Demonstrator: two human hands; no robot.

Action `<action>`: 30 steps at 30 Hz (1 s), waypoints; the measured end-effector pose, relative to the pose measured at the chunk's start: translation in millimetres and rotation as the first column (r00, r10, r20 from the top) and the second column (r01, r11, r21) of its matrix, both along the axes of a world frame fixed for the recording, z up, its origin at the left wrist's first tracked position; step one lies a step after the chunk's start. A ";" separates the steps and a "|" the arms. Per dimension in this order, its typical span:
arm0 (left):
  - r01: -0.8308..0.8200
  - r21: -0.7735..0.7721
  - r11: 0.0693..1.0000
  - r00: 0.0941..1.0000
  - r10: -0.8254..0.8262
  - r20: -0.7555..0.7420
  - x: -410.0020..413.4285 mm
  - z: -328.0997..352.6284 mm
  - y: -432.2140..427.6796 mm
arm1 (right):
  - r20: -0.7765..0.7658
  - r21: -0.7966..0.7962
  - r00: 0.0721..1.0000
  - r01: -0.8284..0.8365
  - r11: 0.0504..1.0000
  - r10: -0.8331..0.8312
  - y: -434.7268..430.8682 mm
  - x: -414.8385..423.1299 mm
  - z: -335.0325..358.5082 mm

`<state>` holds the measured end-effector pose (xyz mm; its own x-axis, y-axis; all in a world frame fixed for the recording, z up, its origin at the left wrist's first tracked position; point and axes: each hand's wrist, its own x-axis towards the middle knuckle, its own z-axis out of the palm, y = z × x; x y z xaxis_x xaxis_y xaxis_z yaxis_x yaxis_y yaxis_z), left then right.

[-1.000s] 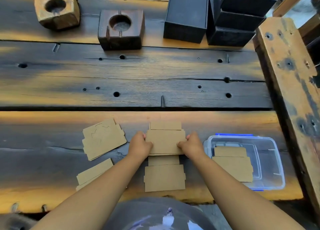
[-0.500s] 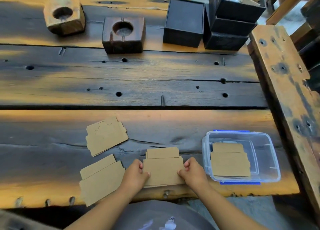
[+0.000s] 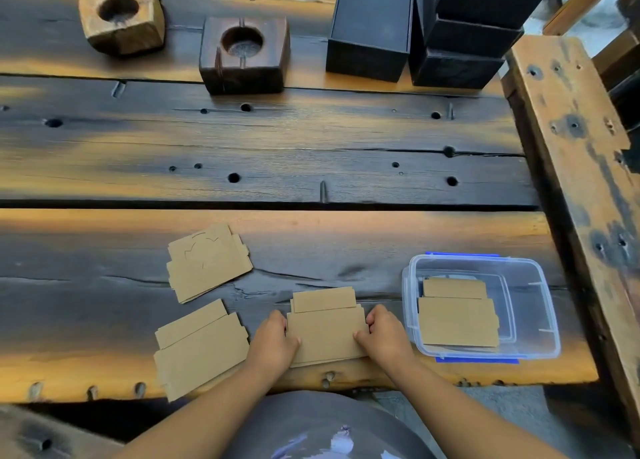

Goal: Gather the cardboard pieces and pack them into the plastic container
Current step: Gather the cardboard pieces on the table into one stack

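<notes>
A stack of brown cardboard pieces (image 3: 325,327) lies near the table's front edge, squeezed from both sides. My left hand (image 3: 275,341) grips its left edge and my right hand (image 3: 384,337) grips its right edge. To the right stands a clear plastic container (image 3: 526,285) with blue clips, and cardboard pieces (image 3: 457,316) lie flat inside it. Two more cardboard stacks rest on the table to the left: one at the front (image 3: 199,348), one further back (image 3: 207,261).
The wooden plank table (image 3: 277,147) has holes and cracks. Two wooden blocks with round hollows (image 3: 121,15) (image 3: 244,53) and several black boxes (image 3: 370,29) stand at the far side. A rough wooden beam (image 3: 575,147) runs along the right.
Both hands pulled the stack they hold toward the table's front edge, onto the cardboard that lay there. Between half a second ago and now the hands hardly moved.
</notes>
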<state>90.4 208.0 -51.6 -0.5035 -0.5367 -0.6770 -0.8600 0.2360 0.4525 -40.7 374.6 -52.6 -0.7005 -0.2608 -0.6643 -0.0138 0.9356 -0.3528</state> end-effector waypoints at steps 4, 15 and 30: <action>0.010 -0.009 1.000 1.000 -0.010 0.025 1.1 1.0 3.4 | -0.003 -0.022 1.000 0.003 1.000 -0.003 2.3 -1.7 1.9; -0.333 0.321 0.887 0.942 0.325 0.082 -5.0 9.3 -2.5 | 0.128 -0.003 0.988 0.087 0.996 -0.085 -17.0 -4.2 4.5; -0.486 0.351 0.800 0.837 0.542 -0.075 91.4 44.3 -108.0 | 0.131 -0.187 0.977 -0.143 0.972 0.168 -132.9 47.9 22.9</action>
